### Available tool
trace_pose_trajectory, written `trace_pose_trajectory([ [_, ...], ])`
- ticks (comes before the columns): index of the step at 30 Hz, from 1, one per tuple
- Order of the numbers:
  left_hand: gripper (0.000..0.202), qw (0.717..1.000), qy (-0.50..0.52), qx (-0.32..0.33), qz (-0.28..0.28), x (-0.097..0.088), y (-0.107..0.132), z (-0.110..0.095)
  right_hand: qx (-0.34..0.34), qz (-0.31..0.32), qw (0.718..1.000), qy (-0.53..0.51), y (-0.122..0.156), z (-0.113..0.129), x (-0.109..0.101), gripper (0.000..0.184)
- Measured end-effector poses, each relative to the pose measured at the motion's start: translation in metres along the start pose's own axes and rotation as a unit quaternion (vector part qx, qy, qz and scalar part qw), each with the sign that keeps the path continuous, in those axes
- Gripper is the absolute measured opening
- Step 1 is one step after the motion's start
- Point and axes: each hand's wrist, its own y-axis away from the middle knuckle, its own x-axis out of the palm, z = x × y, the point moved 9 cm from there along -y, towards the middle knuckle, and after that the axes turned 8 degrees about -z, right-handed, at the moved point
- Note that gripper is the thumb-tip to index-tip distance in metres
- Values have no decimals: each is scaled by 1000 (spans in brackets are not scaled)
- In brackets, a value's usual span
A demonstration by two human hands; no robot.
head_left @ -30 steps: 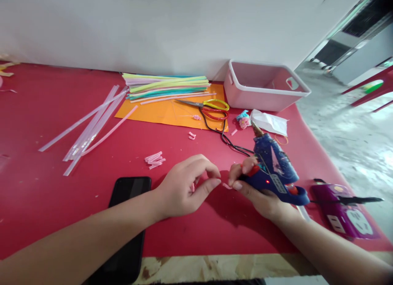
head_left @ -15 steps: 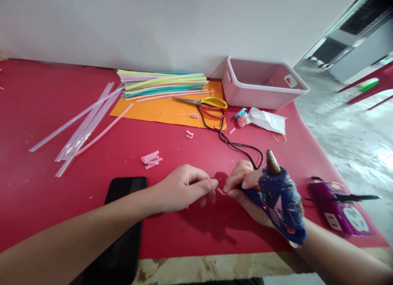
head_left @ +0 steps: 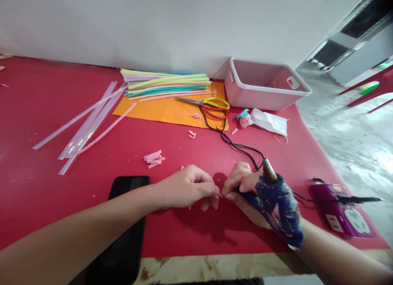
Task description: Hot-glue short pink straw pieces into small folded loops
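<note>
My left hand (head_left: 188, 188) is closed, its thumb and fingertips pinching one end of a tiny pink strip (head_left: 221, 195). Just to the right, the fingertips of my right hand (head_left: 241, 184) meet the strip's other end. That same right hand also grips a dark blue glue gun (head_left: 281, 207), whose metal nozzle (head_left: 269, 170) points up and away. Most of the strip is covered by fingers. Short pink pipe cleaner pieces (head_left: 154, 158) lie in a small pile beyond my left wrist, and a pair of curled pink pieces (head_left: 192, 134) rests farther back.
A black phone (head_left: 127, 236) lies under my left forearm. Scissors (head_left: 202, 103) and pipe cleaners (head_left: 167, 86) sit on orange card (head_left: 153, 115). Farther right are a pink bin (head_left: 264, 97), a white packet (head_left: 270, 121) and a purple power strip (head_left: 340, 211). Clear-wrapped strips (head_left: 92, 121) lie left.
My two hands have drawn slightly closer together, and less of the pink strip shows between them. The glue gun has tipped a little. The whole view has shifted slightly.
</note>
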Motion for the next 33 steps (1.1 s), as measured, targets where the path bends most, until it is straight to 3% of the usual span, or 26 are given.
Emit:
trace_pose_trajectory([
  [5, 27, 999, 0, -23, 32, 6, 3, 2, -19, 3, 1000, -5, 0, 4, 1, 21],
  [12, 14, 998, 35, -34, 48, 9, 2, 3, 33, 61, 997, 21, 4, -12, 9, 13],
  [16, 22, 996, 50, -49, 53, 10, 2, 7, 3, 44, 999, -18, 3, -4, 5, 21],
  [22, 16, 997, 25, -41, 54, 9, 2, 8, 12, 15, 998, -60, 7, -5, 6, 30],
  [25, 14, 999, 21, -34, 21, 4, 2, 7, 38, -32, 992, -117, 7, -14, 3, 27],
  [29, 11, 989, 128, -43, -52, -7, -2, 6, 111, -133, 974, -145, 6, -39, -12, 19],
  [33, 17, 973, 203, -11, -113, -21, -7, 0, 235, -164, 939, -188, 12, -66, -16, 9],
])
